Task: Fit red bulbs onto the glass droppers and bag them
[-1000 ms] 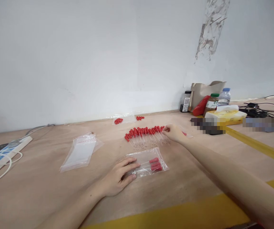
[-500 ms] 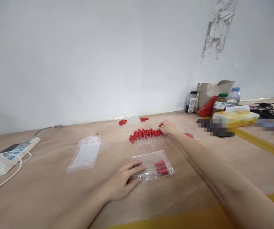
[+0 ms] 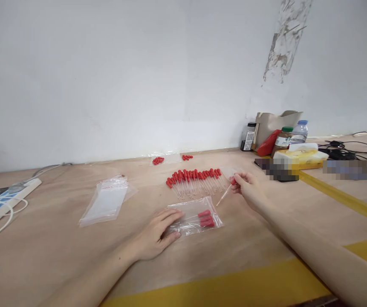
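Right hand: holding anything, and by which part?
Yes. The right hand pinches one dropper at its red bulb end, glass tip pointing down-left. The left hand presses flat on the bag.

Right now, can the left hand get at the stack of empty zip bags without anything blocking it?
Probably yes: the left hand rests on the filled bag, and only bare table lies between it and the empty zip bags.

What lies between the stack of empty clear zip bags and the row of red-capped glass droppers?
Head view: only bare brown table separates the stack of empty clear zip bags from the row of red-capped glass droppers.
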The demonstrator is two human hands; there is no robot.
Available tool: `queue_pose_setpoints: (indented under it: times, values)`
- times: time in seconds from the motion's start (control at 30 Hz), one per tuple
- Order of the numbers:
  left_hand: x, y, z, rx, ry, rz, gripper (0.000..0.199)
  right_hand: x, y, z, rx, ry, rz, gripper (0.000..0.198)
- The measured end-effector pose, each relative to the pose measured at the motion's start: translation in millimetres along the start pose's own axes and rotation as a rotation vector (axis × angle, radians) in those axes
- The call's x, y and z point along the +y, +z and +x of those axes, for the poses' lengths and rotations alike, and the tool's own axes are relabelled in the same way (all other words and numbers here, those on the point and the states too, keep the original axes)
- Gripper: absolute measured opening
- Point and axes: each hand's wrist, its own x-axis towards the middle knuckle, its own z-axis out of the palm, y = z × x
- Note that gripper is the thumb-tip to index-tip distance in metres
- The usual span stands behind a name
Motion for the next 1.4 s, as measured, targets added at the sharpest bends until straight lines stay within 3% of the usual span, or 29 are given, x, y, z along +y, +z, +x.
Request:
queue_pose_setpoints:
  times: [0.27, 0.43, 0.57, 0.73, 0.87, 0.97, 1.1, 1.2, 1.3, 1.4]
  values:
    - [2, -1, 0, 0.009, -0.005, -0.001, 0.043, 11, 16, -21, -0.027, 0.281, 0.265, 0.009]
    - [0, 1, -1, 0.004, -0.024, -0.029, 0.044, 14, 25, -38, -0.197, 0.339, 0.233, 0.014]
    - [1, 1, 0, 0.008, -0.019, -0.034, 0.044, 13, 27, -45, -0.363, 0.208, -0.067, 0.020]
    - [1, 1, 1, 0.004, -0.009, -0.007, 0.044, 15, 25, -45, -0.420, -0.098, -0.450, 0.020]
    - [2, 0, 1, 0.002, -0.012, -0.004, 0.044, 22, 26, -40, -0.507, -0.290, -0.576, 0.009]
    - [3, -1, 2, -0.004, -0.013, -0.001, 0.044, 27, 30, -37, -0.480, -0.418, -0.631, 0.011]
    - [2, 0, 1, -0.007, -0.006, 0.007, 0.043, 28, 34, -36, -0.524, -0.461, -0.706, 0.016]
    - [1, 1, 0, -0.032, 0.004, 0.020, 0.039, 25, 31, -31, -0.606, -0.389, -0.663, 0.020]
    - [1, 0, 0, -0.053, 0.001, 0.030, 0.035, 20, 23, -14, -0.427, -0.276, -0.675, 0.021]
    - [3, -2, 0, -0.062, -0.004, 0.027, 0.035, 15, 18, 15, -0.193, -0.269, -0.835, 0.014]
